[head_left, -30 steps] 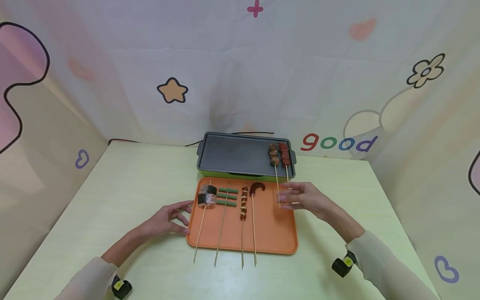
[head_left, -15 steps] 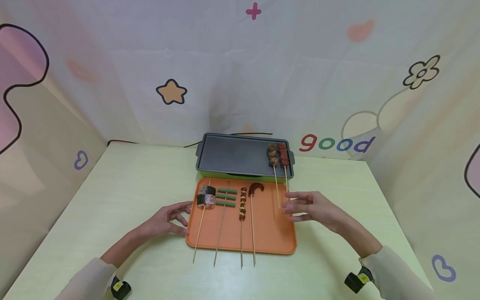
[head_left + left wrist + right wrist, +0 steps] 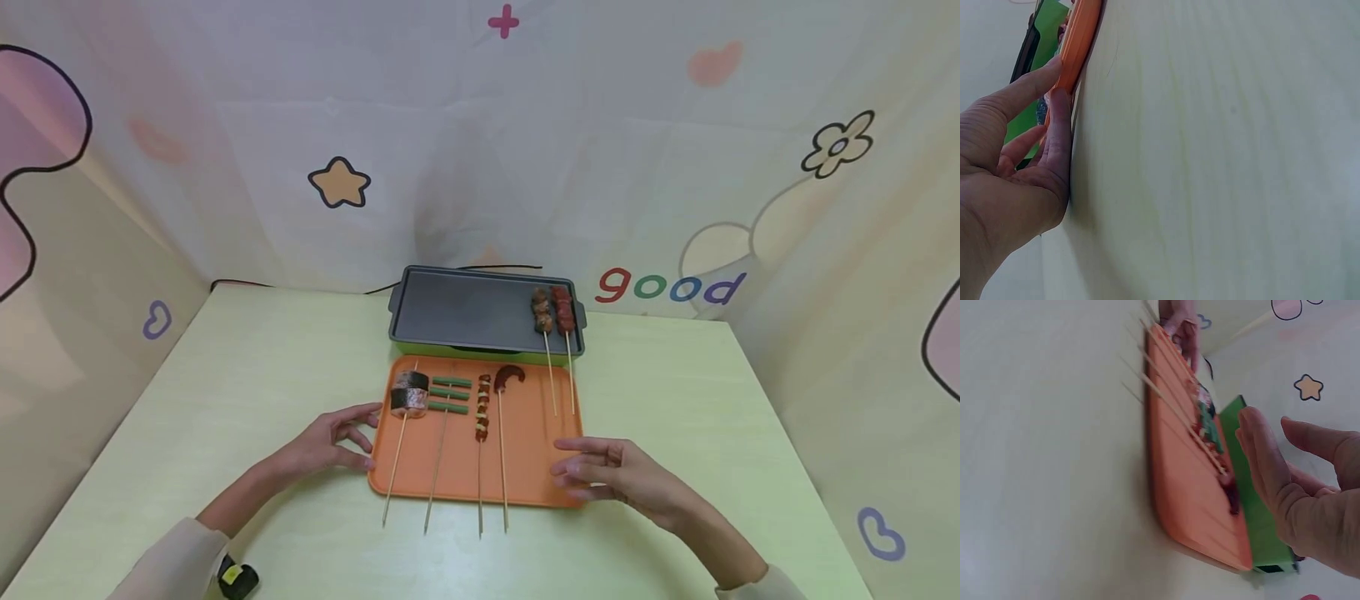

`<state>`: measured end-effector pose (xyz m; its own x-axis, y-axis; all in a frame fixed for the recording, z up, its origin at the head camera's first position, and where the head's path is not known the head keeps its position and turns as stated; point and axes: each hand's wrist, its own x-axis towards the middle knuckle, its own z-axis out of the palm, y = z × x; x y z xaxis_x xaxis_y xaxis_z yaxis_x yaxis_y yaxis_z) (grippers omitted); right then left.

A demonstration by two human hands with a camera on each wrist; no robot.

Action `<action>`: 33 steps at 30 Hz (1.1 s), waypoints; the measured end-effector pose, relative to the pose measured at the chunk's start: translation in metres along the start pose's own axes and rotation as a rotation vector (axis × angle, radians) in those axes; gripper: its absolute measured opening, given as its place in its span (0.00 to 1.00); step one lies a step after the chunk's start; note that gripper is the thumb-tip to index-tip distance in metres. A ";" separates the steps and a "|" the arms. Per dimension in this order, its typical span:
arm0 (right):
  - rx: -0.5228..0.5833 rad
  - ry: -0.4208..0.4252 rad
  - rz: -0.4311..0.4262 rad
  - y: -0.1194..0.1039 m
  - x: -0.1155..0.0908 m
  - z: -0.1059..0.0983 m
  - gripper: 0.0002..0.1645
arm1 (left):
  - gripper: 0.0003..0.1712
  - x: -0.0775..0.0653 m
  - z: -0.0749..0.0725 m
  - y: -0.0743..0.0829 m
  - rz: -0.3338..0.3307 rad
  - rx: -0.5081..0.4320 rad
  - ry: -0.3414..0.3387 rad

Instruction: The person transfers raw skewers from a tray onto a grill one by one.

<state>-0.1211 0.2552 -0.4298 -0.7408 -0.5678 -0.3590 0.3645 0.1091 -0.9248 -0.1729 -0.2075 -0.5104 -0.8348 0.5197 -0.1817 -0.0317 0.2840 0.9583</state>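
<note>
Lowest in the frame, the bare ends of four skewers [image 3: 482, 408] jutted past the near edge of the orange tray [image 3: 534, 467], probably to leave the sticks easy to pick up. At lower right, the right hand [image 3: 633, 479] was over the tray's right edge, its grip spread and holding nothing; whether it touched was unclear. Left of centre, the left hand [image 3: 326, 442] met the tray's left rim, thumb and fingers spread apart, seemingly to steady it on the table [image 3: 262, 367]. The food ends lay side by side along the tray's upper part. Behind it, mid-frame, stood the grill pan [image 3: 472, 308]; two meat skewers [image 3: 542, 312] lay at its right end, their sticks reaching out over the tray, likely to keep them off the cooking surface.
</note>
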 end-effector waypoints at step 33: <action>0.260 -0.032 0.066 0.056 0.029 0.058 0.41 | 0.49 0.000 0.000 -0.001 -0.028 -0.005 0.018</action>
<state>-0.0891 0.1974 -0.4846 -0.6937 -0.5927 -0.4091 0.5469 -0.0639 -0.8348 -0.1728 -0.2074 -0.5113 -0.8432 0.4973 -0.2042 -0.0579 0.2936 0.9542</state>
